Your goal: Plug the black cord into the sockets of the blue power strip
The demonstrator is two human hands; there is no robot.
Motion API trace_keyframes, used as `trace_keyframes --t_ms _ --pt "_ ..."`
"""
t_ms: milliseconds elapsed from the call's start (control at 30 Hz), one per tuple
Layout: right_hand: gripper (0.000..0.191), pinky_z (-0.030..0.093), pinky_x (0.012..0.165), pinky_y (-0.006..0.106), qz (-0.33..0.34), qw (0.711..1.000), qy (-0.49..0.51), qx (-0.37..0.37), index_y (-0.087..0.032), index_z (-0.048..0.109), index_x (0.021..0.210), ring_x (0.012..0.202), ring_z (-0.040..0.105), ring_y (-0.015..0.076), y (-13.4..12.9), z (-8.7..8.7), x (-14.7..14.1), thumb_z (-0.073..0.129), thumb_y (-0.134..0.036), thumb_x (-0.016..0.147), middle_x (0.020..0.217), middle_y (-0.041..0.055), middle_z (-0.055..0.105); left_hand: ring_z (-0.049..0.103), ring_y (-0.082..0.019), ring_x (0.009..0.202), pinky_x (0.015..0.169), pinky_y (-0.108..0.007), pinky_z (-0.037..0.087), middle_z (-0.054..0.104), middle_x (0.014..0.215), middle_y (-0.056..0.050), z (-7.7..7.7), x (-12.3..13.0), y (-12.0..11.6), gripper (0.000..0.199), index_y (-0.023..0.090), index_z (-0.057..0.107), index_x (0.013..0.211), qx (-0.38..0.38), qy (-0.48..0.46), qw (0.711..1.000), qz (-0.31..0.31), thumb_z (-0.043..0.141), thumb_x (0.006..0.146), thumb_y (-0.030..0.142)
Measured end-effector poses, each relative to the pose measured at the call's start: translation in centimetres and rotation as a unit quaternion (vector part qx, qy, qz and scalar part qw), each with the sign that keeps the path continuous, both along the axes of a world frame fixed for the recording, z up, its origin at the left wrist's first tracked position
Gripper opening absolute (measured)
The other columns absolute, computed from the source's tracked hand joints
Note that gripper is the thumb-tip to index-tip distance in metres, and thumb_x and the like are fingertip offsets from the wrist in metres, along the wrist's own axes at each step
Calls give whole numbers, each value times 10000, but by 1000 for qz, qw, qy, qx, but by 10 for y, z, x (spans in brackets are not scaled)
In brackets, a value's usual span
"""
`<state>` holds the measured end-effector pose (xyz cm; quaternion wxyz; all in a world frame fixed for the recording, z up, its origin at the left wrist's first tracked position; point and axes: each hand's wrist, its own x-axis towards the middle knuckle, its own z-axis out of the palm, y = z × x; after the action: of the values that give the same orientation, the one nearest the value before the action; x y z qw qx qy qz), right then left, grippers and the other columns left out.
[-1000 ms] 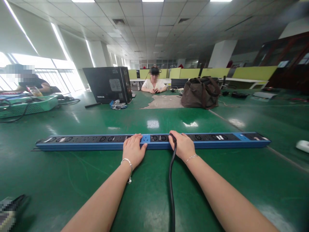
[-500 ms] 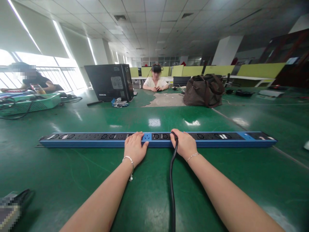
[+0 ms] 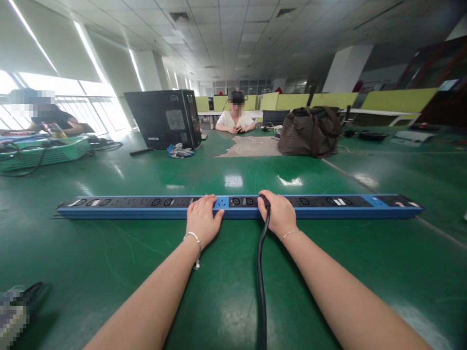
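A long blue power strip [image 3: 120, 213] with black socket panels lies across the green table in front of me. My left hand [image 3: 203, 221] lies over the strip left of its middle, fingers across the top and thumb against the near side, gripping it. In my right hand [image 3: 279, 211] is the black plug [image 3: 265, 200] of a power cable, held down at the strip's sockets. The plug's front is hidden, so I cannot tell whether it is in a socket. Its thick black cable [image 3: 260, 272] runs toward me and out at the bottom.
On the table [image 3: 233, 172] stand a black computer case [image 3: 156, 119], gloves [image 3: 180, 151], a brown bag [image 3: 306, 131] and a green basket [image 3: 62, 151] with cables. One person [image 3: 235, 119] sits opposite, another [image 3: 54, 116] at the far left. A blurred object [image 3: 16, 311] lies at the lower left.
The view has tilted slightly, so the scene sits a little higher in the picture. Both hands keep the same places on the strip and the plug.
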<state>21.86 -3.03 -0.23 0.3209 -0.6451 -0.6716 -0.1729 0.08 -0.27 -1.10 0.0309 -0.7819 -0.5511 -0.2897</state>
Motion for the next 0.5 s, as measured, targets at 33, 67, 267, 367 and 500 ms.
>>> trace_keyframes --t_ms 33,67,267,367,500 --pt "255 439 799 307 -1 1000 -4 8 -194 637 982 805 645 197 0 -1 0 432 -299 870 913 51 707 461 -215 1218 1043 -405 289 575 1266 -58 0 0 0 370 197 540 1155 0 0 1000 1 497 825 357" --pt "261 440 782 300 -1 1000 -7 15 -184 635 989 802 644 198 0 -2 0 435 -300 867 910 57 706 461 -217 1218 1043 -406 289 575 1267 -57 0 0 0 371 198 540 1156 0 0 1000 1 495 826 360" --pt "322 440 750 295 -26 999 0 19 -142 609 1061 765 642 206 0 -3 0 472 -343 849 868 80 705 460 -216 1218 1043 -406 292 570 1273 -54 1 -1 -1 380 193 538 1164 -3 1 1000 -2 490 831 368" --pt "300 436 755 293 -26 999 -7 20 -154 627 1010 758 641 204 0 -4 0 445 -348 872 839 78 705 462 -217 1217 1043 -411 294 571 1272 -57 2 -1 -1 379 195 537 1165 -4 1 1000 -1 489 831 367" --pt "307 420 822 293 -20 999 -5 35 -145 617 1023 744 646 191 3 -7 1 418 -340 896 834 70 711 465 -219 1215 1041 -418 296 568 1276 -58 3 -1 -1 369 209 537 1161 -7 2 1000 0 485 831 365"
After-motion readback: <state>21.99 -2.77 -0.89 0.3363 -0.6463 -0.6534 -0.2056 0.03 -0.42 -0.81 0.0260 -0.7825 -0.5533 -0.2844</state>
